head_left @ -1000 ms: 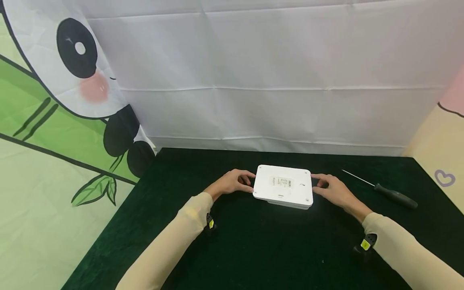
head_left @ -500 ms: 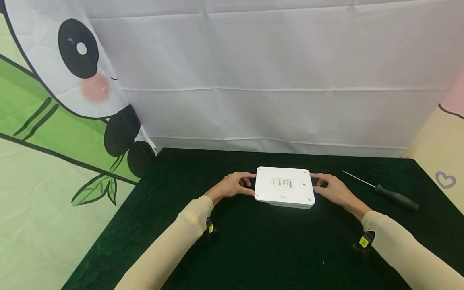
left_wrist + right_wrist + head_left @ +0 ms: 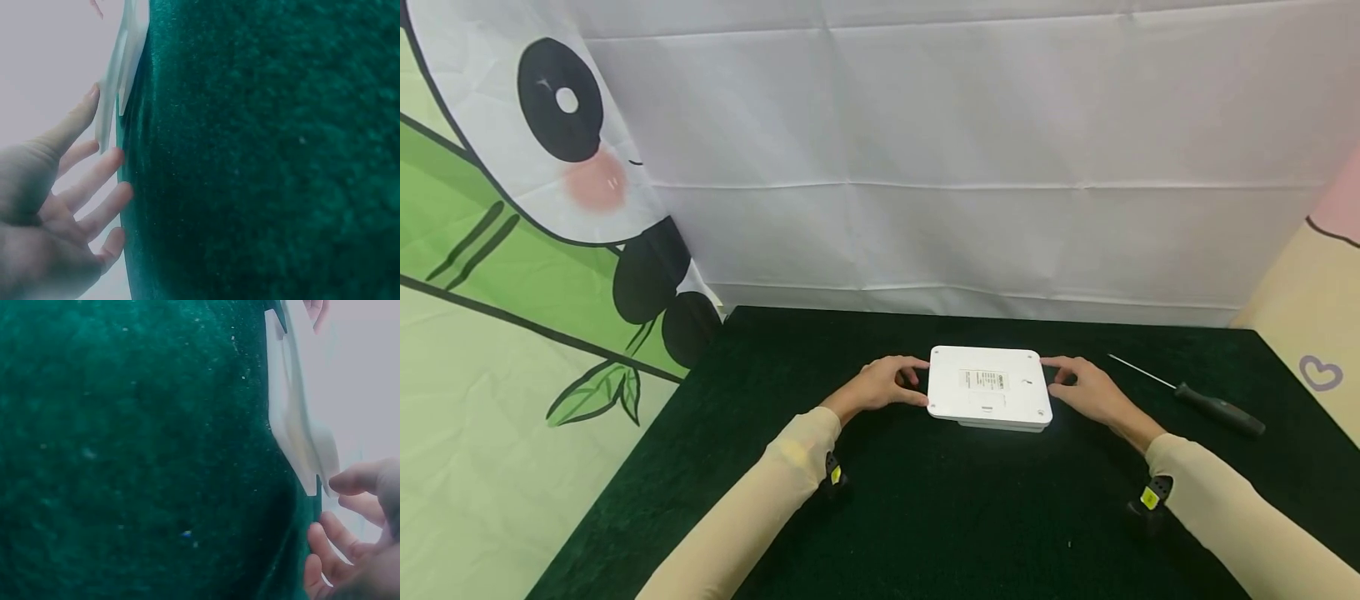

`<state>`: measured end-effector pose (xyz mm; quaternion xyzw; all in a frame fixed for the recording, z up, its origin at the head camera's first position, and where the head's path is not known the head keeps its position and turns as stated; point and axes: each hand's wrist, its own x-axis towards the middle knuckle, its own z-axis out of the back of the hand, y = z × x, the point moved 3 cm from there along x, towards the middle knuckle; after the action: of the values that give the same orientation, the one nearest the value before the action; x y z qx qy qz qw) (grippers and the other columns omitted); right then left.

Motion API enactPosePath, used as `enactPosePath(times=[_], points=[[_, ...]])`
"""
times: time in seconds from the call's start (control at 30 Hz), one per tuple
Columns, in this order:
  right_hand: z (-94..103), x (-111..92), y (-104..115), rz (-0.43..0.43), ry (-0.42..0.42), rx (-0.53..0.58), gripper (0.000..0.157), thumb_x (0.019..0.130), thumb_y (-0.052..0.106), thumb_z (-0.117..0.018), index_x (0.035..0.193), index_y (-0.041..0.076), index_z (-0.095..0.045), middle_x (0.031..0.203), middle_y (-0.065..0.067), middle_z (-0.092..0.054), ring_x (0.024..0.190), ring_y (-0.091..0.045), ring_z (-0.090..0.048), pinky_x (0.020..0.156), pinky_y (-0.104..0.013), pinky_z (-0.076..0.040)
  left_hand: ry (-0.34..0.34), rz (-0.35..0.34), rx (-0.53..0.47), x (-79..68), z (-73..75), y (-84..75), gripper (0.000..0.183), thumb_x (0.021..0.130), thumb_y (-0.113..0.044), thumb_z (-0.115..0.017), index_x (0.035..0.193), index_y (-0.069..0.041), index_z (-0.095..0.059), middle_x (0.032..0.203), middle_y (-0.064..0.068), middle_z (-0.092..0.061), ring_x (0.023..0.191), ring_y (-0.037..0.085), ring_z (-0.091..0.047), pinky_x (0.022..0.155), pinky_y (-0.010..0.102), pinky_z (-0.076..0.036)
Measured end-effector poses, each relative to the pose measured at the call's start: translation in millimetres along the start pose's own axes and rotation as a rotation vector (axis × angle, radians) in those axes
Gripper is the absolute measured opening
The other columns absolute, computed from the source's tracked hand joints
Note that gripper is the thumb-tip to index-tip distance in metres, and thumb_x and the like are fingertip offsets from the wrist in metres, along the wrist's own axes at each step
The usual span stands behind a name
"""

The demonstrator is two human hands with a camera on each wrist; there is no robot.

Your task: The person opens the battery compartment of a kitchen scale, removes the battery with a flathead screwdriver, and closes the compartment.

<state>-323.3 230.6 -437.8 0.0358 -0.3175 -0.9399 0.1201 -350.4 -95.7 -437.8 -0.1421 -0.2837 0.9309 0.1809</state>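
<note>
On the dark green cloth lies a white flat device (image 3: 988, 396) with rounded corners. Its upper face carries a printed label (image 3: 985, 381), small screws near the corners and a small hatch; a narrower white body shows beneath. My left hand (image 3: 878, 384) holds its left edge with thumb and index finger, the other fingers spread in the left wrist view. On the opposite edge, my right hand (image 3: 1092, 392) holds it the same way, thumb at the rim in the right wrist view. The face towards the cloth is hidden.
A screwdriver (image 3: 1213, 407) with a dark handle lies beyond my right hand, shaft pointing away to the left. White fabric (image 3: 962, 250) hangs behind the table's back edge. A panda-printed sheet (image 3: 550, 208) hangs on the left.
The device has turned slightly and its top face lies more level, shifted slightly towards me. Both hands stay at its edges, the left a little lower. The screwdriver has not moved.
</note>
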Motion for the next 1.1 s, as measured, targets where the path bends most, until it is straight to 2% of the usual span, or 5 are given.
enactPosePath(times=[0.2, 0.37, 0.53, 0.67, 1.1], points=[[4.5, 3.3, 12.9, 0.036, -0.088, -0.102, 0.050, 0.091, 0.023, -0.062, 0.135, 0.000, -0.054, 0.118, -0.025, -0.052, 0.094, -0.033, -0.052, 0.071, -0.039, -0.045, -0.074, 0.004, 0.060, 0.7, 4.8, -6.0, 0.062, 0.083, -0.049, -0.074, 0.137, -0.023, -0.055, 0.141, 0.005, -0.050, 0.127, 0.028, -0.044, 0.104, 0.051, -0.035], [-0.2, 4.9, 33.7, 0.084, -0.084, -0.254, 0.057, 0.085, 0.043, -0.070, 0.129, 0.007, -0.062, 0.128, -0.023, -0.051, 0.110, -0.042, -0.044, 0.081, -0.054, -0.039, -0.106, -0.026, 0.130, 2.0, 6.5, -20.6, 0.071, 0.081, -0.053, -0.074, 0.141, -0.022, -0.052, 0.154, 0.004, -0.038, 0.139, 0.034, -0.030, 0.110, 0.057, -0.027], [-11.6, 7.0, 54.1, 0.115, -0.041, -0.346, 0.065, 0.079, 0.056, -0.072, 0.128, 0.013, -0.065, 0.132, -0.018, -0.052, 0.117, -0.042, -0.042, 0.088, -0.061, -0.035, -0.106, -0.061, 0.201, 5.0, 2.9, -33.3, 0.074, 0.080, -0.056, -0.074, 0.142, -0.023, -0.052, 0.155, 0.001, -0.038, 0.141, 0.034, -0.027, 0.111, 0.057, -0.026], [-19.2, 6.8, 64.3, 0.119, -0.015, -0.370, 0.070, 0.075, 0.061, -0.074, 0.128, 0.016, -0.065, 0.133, -0.016, -0.053, 0.119, -0.042, -0.041, 0.089, -0.061, -0.034, -0.094, -0.056, 0.247, 5.8, -1.7, -37.8, 0.076, 0.078, -0.059, -0.074, 0.141, -0.024, -0.052, 0.155, 0.000, -0.039, 0.140, 0.033, -0.028, 0.111, 0.055, -0.027], [-23.8, 10.0, 69.3, 0.116, -0.014, -0.418, 0.077, 0.071, 0.066, -0.073, 0.129, 0.015, -0.062, 0.132, -0.017, -0.050, 0.116, -0.040, -0.042, 0.087, -0.058, -0.034, -0.089, -0.017, 0.307, 5.8, -6.5, -37.6, 0.081, 0.075, -0.064, -0.074, 0.142, -0.026, -0.051, 0.155, -0.004, -0.037, 0.139, 0.029, -0.028, 0.108, 0.050, -0.030]])
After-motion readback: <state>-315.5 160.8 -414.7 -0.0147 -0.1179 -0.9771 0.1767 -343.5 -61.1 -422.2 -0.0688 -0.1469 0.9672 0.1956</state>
